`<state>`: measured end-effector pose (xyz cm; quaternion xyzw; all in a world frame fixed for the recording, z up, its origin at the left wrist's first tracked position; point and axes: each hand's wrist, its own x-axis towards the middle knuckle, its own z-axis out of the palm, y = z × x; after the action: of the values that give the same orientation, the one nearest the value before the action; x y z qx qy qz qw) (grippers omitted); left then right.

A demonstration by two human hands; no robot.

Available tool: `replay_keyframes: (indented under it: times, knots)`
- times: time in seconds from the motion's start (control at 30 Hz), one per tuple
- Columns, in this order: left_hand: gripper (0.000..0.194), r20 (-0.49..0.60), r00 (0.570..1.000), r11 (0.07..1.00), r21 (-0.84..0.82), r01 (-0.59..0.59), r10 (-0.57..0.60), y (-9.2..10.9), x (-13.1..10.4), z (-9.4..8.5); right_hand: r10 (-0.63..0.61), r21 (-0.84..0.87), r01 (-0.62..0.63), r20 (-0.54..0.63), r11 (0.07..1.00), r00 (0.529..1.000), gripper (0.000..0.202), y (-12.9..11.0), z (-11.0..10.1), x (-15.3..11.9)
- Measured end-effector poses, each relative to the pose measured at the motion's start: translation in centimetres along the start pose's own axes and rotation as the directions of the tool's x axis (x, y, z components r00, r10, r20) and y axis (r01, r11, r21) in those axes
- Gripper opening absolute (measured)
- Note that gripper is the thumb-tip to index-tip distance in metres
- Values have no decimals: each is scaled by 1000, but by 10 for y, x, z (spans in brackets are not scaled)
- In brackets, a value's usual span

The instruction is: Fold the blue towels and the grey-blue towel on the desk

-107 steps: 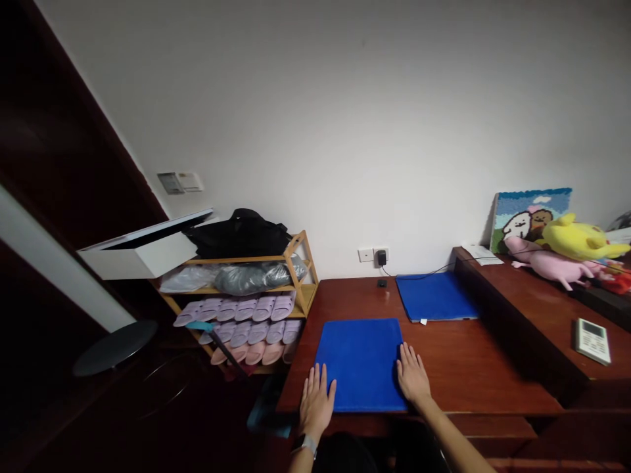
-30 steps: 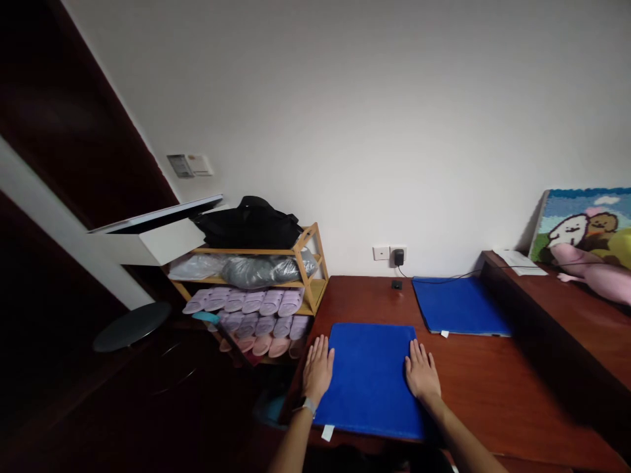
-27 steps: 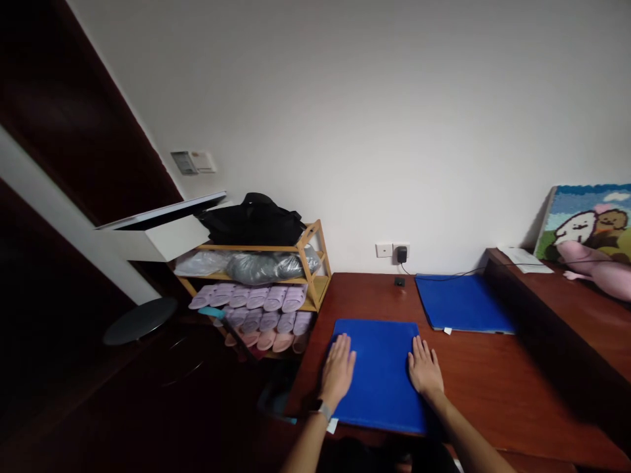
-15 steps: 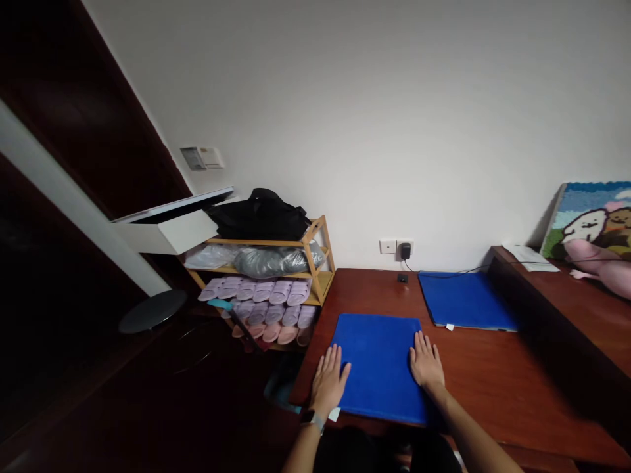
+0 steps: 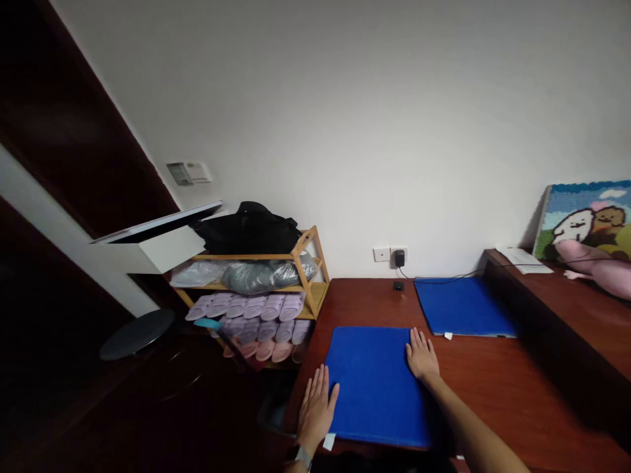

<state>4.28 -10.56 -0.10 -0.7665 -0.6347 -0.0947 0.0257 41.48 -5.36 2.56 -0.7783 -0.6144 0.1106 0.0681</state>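
Observation:
A square blue cloth lies flat on the reddish-brown desk, a white tag sticking out at its lower left corner. My left hand rests with fingers spread on the cloth's left edge and the wood beside it, a watch on the wrist. On the cloth's upper right edge lies my right hand, flat, fingers stretched out. Neither hand holds anything. Further back on the right is a second blue cloth, also with a white tag.
A wooden rack with slippers, plastic-wrapped items and a black bag stands left of the desk. A round stool is at the far left. On the raised right shelf are a pink plush and a picture.
The view has shifted slightly. My right hand has slid a little up along the cloth's right edge, and my left hand sits slightly lower on its left edge.

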Motion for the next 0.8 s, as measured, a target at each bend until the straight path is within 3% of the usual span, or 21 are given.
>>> replay_keyframes:
  times: [0.1, 0.17, 0.23, 0.3, 0.4, 0.47, 0.5, 0.6, 0.67, 0.8]
  knots:
    - [73, -30, 1000, 1000, 7, 9, -9, 6, 8, -9, -12, 7, 12, -22, 1000, 1000, 68, 2, 7, 5]
    - [73, -75, 997, 1000, -8, 11, -11, 30, 23, -18, -17, 15, 18, -29, 1000, 999, 69, 2, 10, 5]
    - [68, -95, 994, 997, -51, -60, 55, 71, 46, -25, -17, 18, 18, -33, 1000, 999, 69, 3, 11, 4]
    - [65, -49, 972, 964, -121, -236, 232, 125, 72, -26, -20, 9, 20, -32, 1000, 999, 68, 3, 9, 4]
    - [63, 9, 915, 893, -224, -390, 402, 198, 107, -13, -39, -26, 38, -18, 999, 999, 66, 3, 7, 3]
    - [64, 54, 908, 884, -263, -388, 415, 225, 124, 0, -59, -49, 58, -8, 997, 998, 65, 4, 7, 3]
    - [65, 73, 908, 885, -269, -379, 411, 229, 130, 6, -65, -55, 64, -7, 996, 998, 65, 4, 7, 4]
    - [65, 100, 918, 902, -250, -351, 384, 208, 141, 15, -48, -51, 47, -21, 998, 999, 66, 4, 7, 4]
    - [68, 110, 936, 927, -215, -306, 335, 172, 144, 13, -32, -37, 31, -32, 999, 999, 67, 2, 7, 4]
    - [70, 133, 976, 978, -136, -156, 175, 82, 146, -1, -19, -10, 19, -29, 1000, 999, 67, 1, 4, 4]
